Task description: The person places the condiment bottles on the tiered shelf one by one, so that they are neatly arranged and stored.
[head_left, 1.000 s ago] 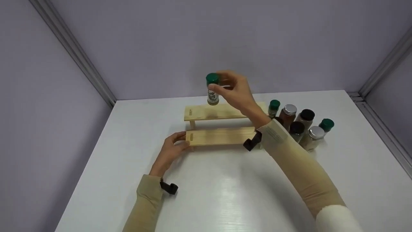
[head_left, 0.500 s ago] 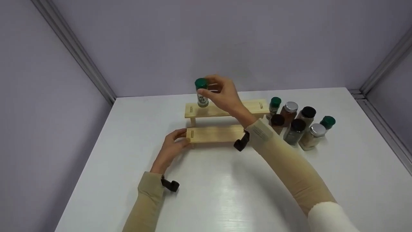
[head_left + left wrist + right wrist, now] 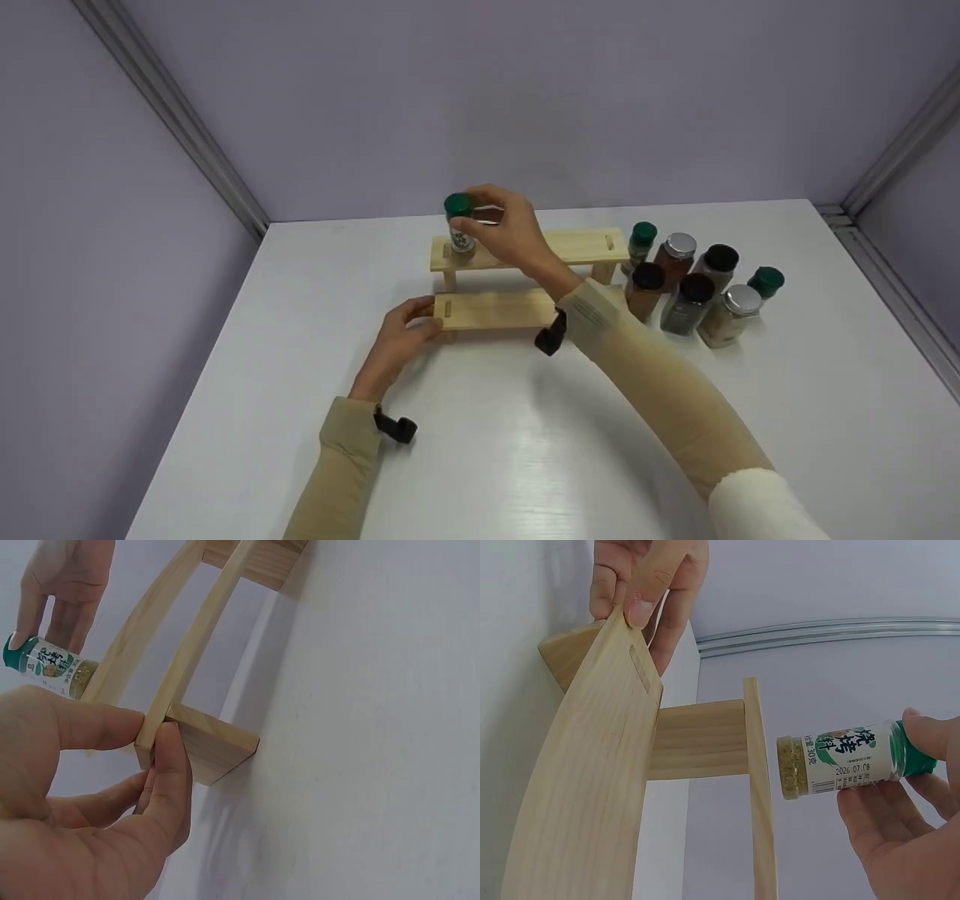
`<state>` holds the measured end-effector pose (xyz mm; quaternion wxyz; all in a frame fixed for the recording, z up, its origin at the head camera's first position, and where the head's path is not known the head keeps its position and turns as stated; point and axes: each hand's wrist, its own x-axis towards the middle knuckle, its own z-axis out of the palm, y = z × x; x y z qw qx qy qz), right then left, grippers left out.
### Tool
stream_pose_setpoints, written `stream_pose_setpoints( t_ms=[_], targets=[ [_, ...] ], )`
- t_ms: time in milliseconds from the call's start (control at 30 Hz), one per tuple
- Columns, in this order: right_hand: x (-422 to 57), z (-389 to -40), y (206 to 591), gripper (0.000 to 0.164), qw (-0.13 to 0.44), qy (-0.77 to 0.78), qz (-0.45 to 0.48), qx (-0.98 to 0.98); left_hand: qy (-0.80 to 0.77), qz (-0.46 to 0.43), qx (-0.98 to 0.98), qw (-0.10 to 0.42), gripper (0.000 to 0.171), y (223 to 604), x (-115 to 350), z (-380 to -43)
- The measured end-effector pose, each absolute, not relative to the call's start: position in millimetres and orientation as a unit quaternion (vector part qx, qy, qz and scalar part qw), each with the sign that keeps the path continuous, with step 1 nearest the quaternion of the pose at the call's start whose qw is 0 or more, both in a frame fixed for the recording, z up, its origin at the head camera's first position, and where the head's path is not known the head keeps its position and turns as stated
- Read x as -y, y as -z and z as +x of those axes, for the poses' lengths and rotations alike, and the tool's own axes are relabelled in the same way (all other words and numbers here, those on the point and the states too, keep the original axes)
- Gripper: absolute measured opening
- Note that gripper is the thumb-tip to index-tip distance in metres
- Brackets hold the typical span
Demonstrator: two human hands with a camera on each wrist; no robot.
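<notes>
A two-step wooden rack (image 3: 499,309) stands on the white table. My left hand (image 3: 406,337) pinches the left end of its lower step between thumb and fingers, as the left wrist view shows up close. With my right hand (image 3: 504,229) I grip a small spice jar (image 3: 460,225) by its green cap, thumb on one side and fingers on the other. The jar (image 3: 840,759) is upright, has a white label and holds a yellowish-brown seasoning. Its base is close over the left end of the upper step (image 3: 577,245), with a narrow gap visible in the right wrist view.
Right of the rack several spice jars stand grouped, among them a green-capped jar (image 3: 641,241), a silver-lidded jar (image 3: 727,315) and a black-lidded jar (image 3: 688,304). A wall (image 3: 517,105) rises behind the table (image 3: 480,450). My right forearm crosses over the lower step's right part.
My right hand has carried the green-capped jar left and down, from above the upper step to close over its left end. The left hand has kept its hold on the lower step.
</notes>
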<state>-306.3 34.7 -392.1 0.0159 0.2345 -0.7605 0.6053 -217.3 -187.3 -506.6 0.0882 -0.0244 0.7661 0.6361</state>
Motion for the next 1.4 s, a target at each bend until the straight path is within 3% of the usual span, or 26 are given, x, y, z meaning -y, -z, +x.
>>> stream_pose_setpoints(
  t_ms=[400, 733, 1067, 1400],
  targets=[
    [-42, -305, 400, 0.040, 0.034, -0.594, 0.227, 0.771, -0.641, -0.017, -0.761, 0.099, 0.051, 508, 179, -220],
    [-43, -299, 386, 0.053, 0.027, -0.586, 0.246, 0.772, -0.655, -0.032, -0.749, 0.096, 0.052, 510, 193, -217],
    [-83, -271, 366, 0.052, 0.032, -0.563, 0.283, 0.776, -0.649, -0.045, -0.752, 0.101, 0.052, 514, 193, -214],
    [-129, -249, 340, 0.049, 0.076, -0.549, 0.295, 0.778, -0.664, -0.043, -0.740, 0.098, 0.054, 510, 187, -215]
  ],
)
